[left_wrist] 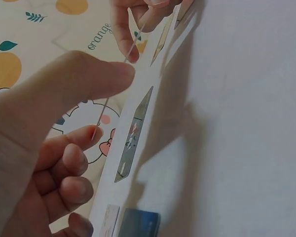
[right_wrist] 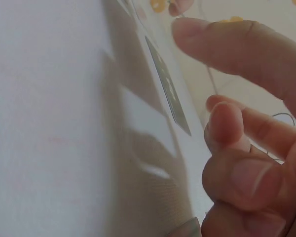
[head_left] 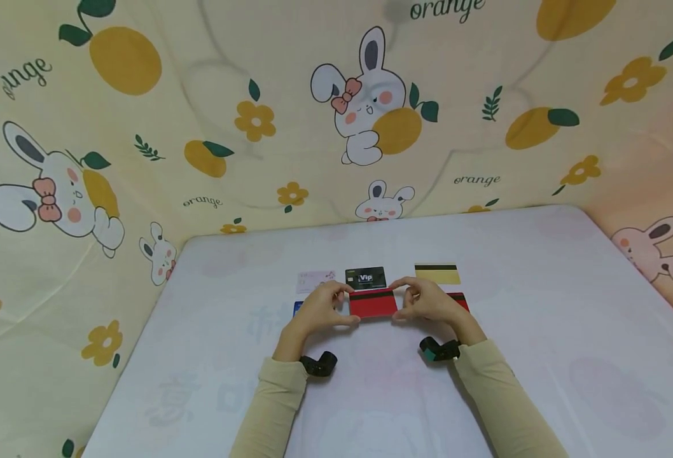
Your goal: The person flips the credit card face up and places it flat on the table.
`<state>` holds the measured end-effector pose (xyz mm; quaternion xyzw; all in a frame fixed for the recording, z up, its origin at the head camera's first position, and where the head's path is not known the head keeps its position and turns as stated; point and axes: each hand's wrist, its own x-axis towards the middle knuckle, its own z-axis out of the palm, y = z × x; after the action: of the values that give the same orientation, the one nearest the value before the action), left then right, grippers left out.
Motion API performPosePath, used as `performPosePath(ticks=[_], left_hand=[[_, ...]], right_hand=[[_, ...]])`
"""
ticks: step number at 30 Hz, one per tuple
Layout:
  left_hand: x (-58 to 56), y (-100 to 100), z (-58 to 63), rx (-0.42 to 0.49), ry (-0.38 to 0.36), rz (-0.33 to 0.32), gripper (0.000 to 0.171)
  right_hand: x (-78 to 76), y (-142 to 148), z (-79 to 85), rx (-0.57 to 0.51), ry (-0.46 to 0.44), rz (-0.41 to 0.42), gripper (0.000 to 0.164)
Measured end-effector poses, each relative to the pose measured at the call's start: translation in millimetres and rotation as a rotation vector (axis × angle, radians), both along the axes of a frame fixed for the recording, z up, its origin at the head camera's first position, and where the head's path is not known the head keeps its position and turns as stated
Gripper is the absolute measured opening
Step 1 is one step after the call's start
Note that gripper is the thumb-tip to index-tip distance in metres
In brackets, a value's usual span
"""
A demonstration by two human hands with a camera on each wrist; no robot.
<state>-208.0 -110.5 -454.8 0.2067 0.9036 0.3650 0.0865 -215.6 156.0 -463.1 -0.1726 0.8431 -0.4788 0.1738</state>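
Between both hands is a red card [head_left: 373,305] with a black stripe along its top, raised off the table. My left hand [head_left: 316,310] pinches its left end with thumb and forefinger, the other fingers curled beside it. On the right end, my right hand [head_left: 428,300] has a similar thumb-and-finger pinch. From the left wrist the card shows only as a thin edge [left_wrist: 101,117]. Just behind it on the table lies a black card [head_left: 365,278] marked "Vip", also seen at a slant as a dark card [right_wrist: 167,89] in the right wrist view.
A pale pink card [head_left: 313,281] and a blue card [head_left: 298,307], partly hidden by the left hand, lie at left. At right are a gold card [head_left: 437,274] and another red card [head_left: 460,299], partly covered. A patterned cloth [head_left: 291,76] hangs behind the white table [head_left: 371,401].
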Motion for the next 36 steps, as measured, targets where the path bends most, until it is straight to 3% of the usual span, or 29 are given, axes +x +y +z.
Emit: performPosePath(ticks=[21, 29, 36], left_hand=[[0.6, -4.7, 2.3, 0.023, 0.040, -0.018, 0.051], [1.2, -4.9, 3.2, 0.019, 0.026, -0.030, 0.052], [1.3, -4.1, 3.9, 0.011, 0.025, -0.028, 0.053]], right_hand=[[-1.4, -1.3, 1.3, -0.145, 0.018, 0.010, 0.055], [-1.1, -2.8, 2.9, -0.217, 0.065, 0.032, 0.052], [0.7, -4.4, 5.8, -0.216, 0.100, 0.030, 0.053]])
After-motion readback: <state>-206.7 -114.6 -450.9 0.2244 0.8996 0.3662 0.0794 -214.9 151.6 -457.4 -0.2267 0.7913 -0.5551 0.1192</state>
